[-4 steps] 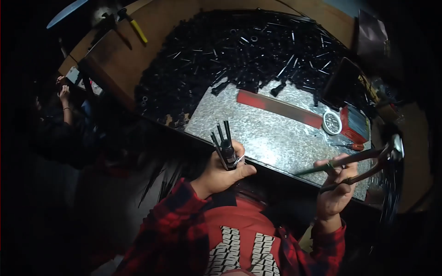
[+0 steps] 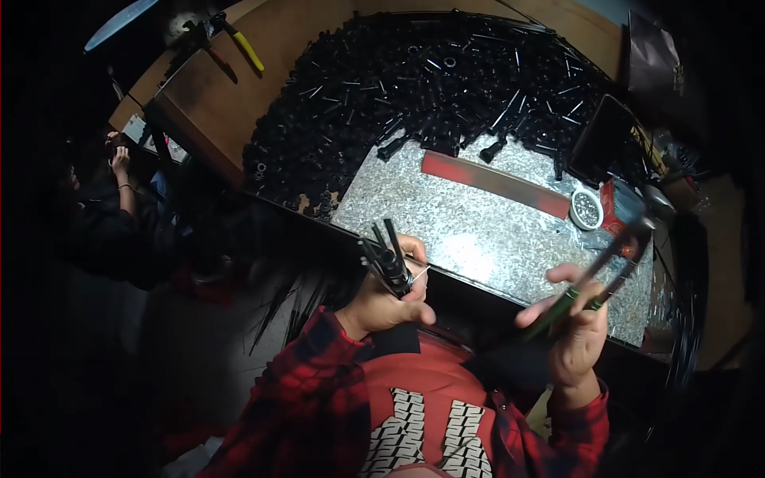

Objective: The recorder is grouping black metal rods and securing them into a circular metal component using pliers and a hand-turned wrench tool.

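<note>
While held at the near side of the bench [image 2: 382, 199]: black cylindrical part [image 2: 398, 279] with thin dark rods [image 2: 392, 237] at left, green-handled tool [image 2: 594, 273] at right

As gripped in the left hand [image 2: 382, 309]: black cylindrical part, fingers closed around it, thin dark rods rising alongside with upper ends slightly spread. Thumb pointing right. Position: just off the near edge of the bench.

As carried in the right hand [image 2: 578, 338]: green-handled tool, two handles parted among the fingers, some fingers stretched toward the left. Tool head directed far right, blurred; cannot tell open from closed there.

On the bench, pale speckled top:
- Red bar [image 2: 494, 185], long and flat, lying aslant at the middle.
- White bowl [image 2: 586, 228], just beside the right end of the red bar, filled with small shiny bits.
- Red and grey box [image 2: 612, 203], to the right of the white bowl, partly behind the tool.
- Heap of black parts [image 2: 382, 103], spread thickly over the far side, bright slivers scattered throughout.
- Dark flat slab [image 2: 598, 135], propped at the far right beside the heap.

Off to the far left: yellow-handled tool [image 2: 249, 50] on a brown surface [image 2: 199, 103]. Farther left, well apart: co-worker's forearm [image 2: 125, 197], raised.
</note>
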Demonstrator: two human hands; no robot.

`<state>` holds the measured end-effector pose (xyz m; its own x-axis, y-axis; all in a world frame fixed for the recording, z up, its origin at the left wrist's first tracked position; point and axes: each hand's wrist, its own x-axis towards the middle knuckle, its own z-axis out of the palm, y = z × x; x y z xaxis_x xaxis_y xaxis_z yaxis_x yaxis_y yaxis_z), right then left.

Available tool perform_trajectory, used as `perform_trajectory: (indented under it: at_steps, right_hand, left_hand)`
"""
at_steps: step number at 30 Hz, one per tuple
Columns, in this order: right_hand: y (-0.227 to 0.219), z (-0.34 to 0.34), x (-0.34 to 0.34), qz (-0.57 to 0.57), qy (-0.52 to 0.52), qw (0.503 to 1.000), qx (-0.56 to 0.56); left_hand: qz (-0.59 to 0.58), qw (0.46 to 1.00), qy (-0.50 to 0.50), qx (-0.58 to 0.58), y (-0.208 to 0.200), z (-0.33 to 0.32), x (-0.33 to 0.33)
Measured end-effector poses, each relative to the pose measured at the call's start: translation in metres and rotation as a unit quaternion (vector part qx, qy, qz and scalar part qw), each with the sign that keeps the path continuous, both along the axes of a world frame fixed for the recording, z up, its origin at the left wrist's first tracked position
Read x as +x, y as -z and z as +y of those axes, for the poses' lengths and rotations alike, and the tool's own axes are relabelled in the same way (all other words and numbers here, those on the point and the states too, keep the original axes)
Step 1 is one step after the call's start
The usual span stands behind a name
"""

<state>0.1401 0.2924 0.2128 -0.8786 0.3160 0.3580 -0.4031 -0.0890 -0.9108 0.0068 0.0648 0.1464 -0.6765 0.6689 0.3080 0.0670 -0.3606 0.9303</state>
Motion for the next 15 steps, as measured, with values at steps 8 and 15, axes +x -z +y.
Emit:
perform_trajectory:
  at_steps: [8,15]
  right_hand:
    - [-0.014,0.02,-0.008,-0.11,-0.034,0.838,0.534]
    - [-0.022,0.009,-0.021,0.099,0.223,0.599,0.763]
  left_hand:
    - [-0.123,0.992,0.03,0.014,-0.019,-0.012,0.003]
    - [0.028,0.991,-0.021,-0.126,-0.013,-0.015,0.006]
